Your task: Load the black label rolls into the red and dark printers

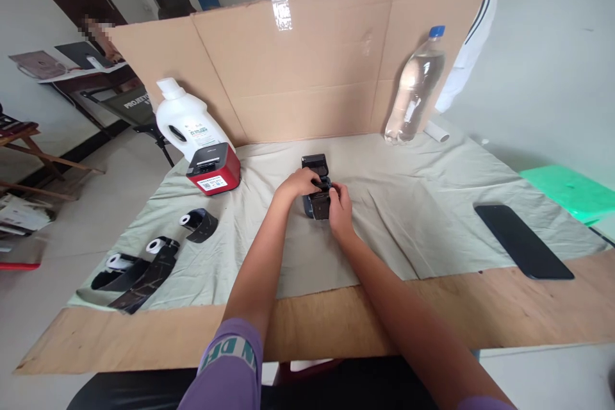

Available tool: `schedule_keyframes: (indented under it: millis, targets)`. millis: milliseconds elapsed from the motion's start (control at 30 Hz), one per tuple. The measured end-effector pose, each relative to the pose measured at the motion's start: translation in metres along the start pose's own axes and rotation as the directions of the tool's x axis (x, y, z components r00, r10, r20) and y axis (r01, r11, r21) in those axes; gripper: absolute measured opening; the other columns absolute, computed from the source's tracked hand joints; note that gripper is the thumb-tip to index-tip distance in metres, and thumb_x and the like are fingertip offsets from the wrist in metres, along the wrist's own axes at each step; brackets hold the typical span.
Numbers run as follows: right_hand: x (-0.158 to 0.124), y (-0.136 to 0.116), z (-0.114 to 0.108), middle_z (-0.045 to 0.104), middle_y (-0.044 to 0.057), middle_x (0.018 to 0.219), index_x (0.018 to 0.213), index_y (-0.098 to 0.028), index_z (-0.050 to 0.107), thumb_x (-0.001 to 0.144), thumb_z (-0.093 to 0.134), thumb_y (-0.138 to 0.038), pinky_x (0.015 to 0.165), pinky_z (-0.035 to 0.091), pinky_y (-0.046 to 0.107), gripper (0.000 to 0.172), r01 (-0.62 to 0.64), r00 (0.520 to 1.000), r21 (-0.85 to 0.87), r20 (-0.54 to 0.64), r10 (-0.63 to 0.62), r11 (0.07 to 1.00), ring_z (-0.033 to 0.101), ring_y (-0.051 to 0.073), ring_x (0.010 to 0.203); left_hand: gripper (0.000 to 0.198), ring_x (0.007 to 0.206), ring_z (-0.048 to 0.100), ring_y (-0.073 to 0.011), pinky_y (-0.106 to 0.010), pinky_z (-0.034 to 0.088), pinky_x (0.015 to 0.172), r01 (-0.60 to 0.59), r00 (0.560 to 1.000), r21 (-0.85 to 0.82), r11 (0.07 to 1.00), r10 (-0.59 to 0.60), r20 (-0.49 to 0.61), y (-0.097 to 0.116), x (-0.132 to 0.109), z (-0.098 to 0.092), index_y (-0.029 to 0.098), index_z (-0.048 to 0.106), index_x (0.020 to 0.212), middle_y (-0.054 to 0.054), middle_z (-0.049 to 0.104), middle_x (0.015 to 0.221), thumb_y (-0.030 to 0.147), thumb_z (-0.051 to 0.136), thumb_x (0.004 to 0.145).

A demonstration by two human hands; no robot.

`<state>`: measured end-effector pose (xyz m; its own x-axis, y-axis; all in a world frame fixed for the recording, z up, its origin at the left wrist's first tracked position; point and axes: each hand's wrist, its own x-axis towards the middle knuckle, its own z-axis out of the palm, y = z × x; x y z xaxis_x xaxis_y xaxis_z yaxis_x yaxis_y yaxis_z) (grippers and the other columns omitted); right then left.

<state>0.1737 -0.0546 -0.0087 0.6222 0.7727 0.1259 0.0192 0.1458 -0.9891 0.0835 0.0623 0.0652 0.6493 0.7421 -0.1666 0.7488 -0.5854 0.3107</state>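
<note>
A small black portable printer (314,164) lies on the cloth in front of me with its lid raised. A dark, patterned strip of label paper (321,207) hangs over its near side. My left hand (302,183) comes in from the left, fingers bent over the printer's opening; its fingertips are partly hidden. Against the right side of the printer, my right hand (340,206) is closed, with curled fingers at the edge of the strip. What lies between the fingertips inside the opening cannot be made out.
A red-and-black box-shaped device (214,170) stands by a white jug (189,118). Several dark label rolls (156,262) lie at left. A clear bottle (416,90) leans against the cardboard screen (307,77). A black phone (523,241) and a green stool (569,189) are at right.
</note>
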Motion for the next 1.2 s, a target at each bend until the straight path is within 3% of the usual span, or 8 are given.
schedule_keyframes:
  millis: [200, 400, 567, 700, 767, 1067, 1133, 1200]
  targets:
    - [0.008, 0.01, 0.0, 0.066, 0.008, 0.112, 0.104, -0.021, 0.057, 0.09, 0.042, -0.052, 0.095, 0.047, 0.037, 0.037, -0.011, 0.997, 0.163, -0.069, 0.022, 0.987, 0.061, 0.021, 0.105, 0.026, 0.109, 0.063, -0.0222, -0.027, 0.048, 0.088, -0.077, 0.981, 0.005, 0.997, 0.077, -0.179, 0.007, -0.018, -0.009, 0.024, 0.072, 0.11, -0.006, 0.061, 0.123, 0.024, 0.066, 0.085]
    - [0.013, 0.013, -0.001, 0.064, 0.007, 0.107, 0.102, -0.021, 0.056, 0.089, 0.042, -0.051, 0.094, 0.047, 0.035, 0.036, 0.009, 0.995, 0.179, -0.098, 0.009, 0.984, 0.061, 0.019, 0.103, 0.03, 0.086, 0.06, -0.0158, -0.027, 0.046, 0.082, -0.226, 0.859, -0.299, 0.927, 0.045, -0.51, -0.002, -0.061, -0.031, 0.019, 0.055, 0.118, -0.004, 0.064, 0.105, 0.023, 0.062, 0.089]
    - [0.013, 0.013, 0.001, 0.065, 0.008, 0.109, 0.1, -0.021, 0.057, 0.088, 0.045, -0.052, 0.096, 0.047, 0.036, 0.035, 0.001, 0.995, 0.225, -0.095, 0.021, 0.974, 0.062, 0.019, 0.105, 0.034, 0.068, 0.056, -0.0135, -0.023, 0.043, 0.066, -0.004, 0.766, -0.335, 0.942, -0.212, -0.606, -0.049, -0.147, -0.014, 0.021, 0.059, 0.118, 0.0, 0.063, 0.084, 0.034, 0.065, 0.087]
    - [0.014, 0.016, 0.003, 0.065, 0.006, 0.105, 0.097, -0.021, 0.058, 0.088, 0.047, -0.051, 0.097, 0.047, 0.038, 0.034, 0.005, 0.995, 0.211, -0.102, 0.017, 0.978, 0.062, 0.02, 0.102, 0.038, 0.07, 0.062, -0.0185, -0.027, 0.047, 0.07, 0.284, 0.568, -0.393, 0.874, -0.484, -0.665, -0.102, -0.217, 0.022, 0.019, 0.063, 0.115, -0.001, 0.065, 0.075, 0.041, 0.066, 0.085]
    - [0.015, 0.017, 0.004, 0.064, 0.006, 0.103, 0.097, -0.021, 0.059, 0.087, 0.047, -0.051, 0.097, 0.046, 0.038, 0.033, 0.02, 0.994, 0.184, -0.106, -0.001, 0.983, 0.061, 0.02, 0.101, 0.038, 0.072, 0.065, -0.0204, -0.029, 0.048, 0.071, 0.361, 0.517, -0.436, 0.824, -0.566, -0.642, -0.121, -0.239, 0.041, 0.018, 0.063, 0.114, -0.002, 0.067, 0.076, 0.041, 0.066, 0.085]
    - [0.019, 0.02, 0.003, 0.064, 0.004, 0.101, 0.095, -0.021, 0.059, 0.085, 0.049, -0.05, 0.098, 0.044, 0.039, 0.032, 0.045, 0.993, 0.179, -0.116, -0.024, 0.983, 0.06, 0.02, 0.098, 0.04, 0.066, 0.066, -0.0228, -0.03, 0.048, 0.065, 0.428, 0.532, -0.455, 0.781, -0.625, -0.571, -0.129, -0.252, 0.076, 0.019, 0.063, 0.115, -0.002, 0.067, 0.069, 0.041, 0.067, 0.082]
    - [0.02, 0.021, 0.003, 0.064, 0.004, 0.101, 0.096, -0.021, 0.059, 0.085, 0.048, -0.049, 0.098, 0.044, 0.04, 0.032, 0.036, 0.993, 0.183, -0.114, -0.015, 0.982, 0.06, 0.02, 0.099, 0.047, 0.064, 0.064, -0.0208, -0.03, 0.048, 0.064, 0.405, 0.484, -0.464, 0.787, -0.616, -0.621, -0.128, -0.258, 0.073, 0.019, 0.06, 0.121, -0.004, 0.072, 0.082, 0.047, 0.066, 0.083]
    - [0.02, 0.022, 0.003, 0.064, 0.004, 0.101, 0.096, -0.021, 0.059, 0.085, 0.048, -0.049, 0.097, 0.045, 0.04, 0.033, 0.028, 0.994, 0.184, -0.107, -0.008, 0.983, 0.06, 0.02, 0.1, 0.047, 0.065, 0.064, -0.0188, -0.03, 0.049, 0.065, 0.388, 0.372, -0.487, 0.783, -0.616, -0.694, -0.132, -0.265, 0.065, 0.021, 0.058, 0.123, -0.007, 0.074, 0.099, 0.052, 0.058, 0.087]
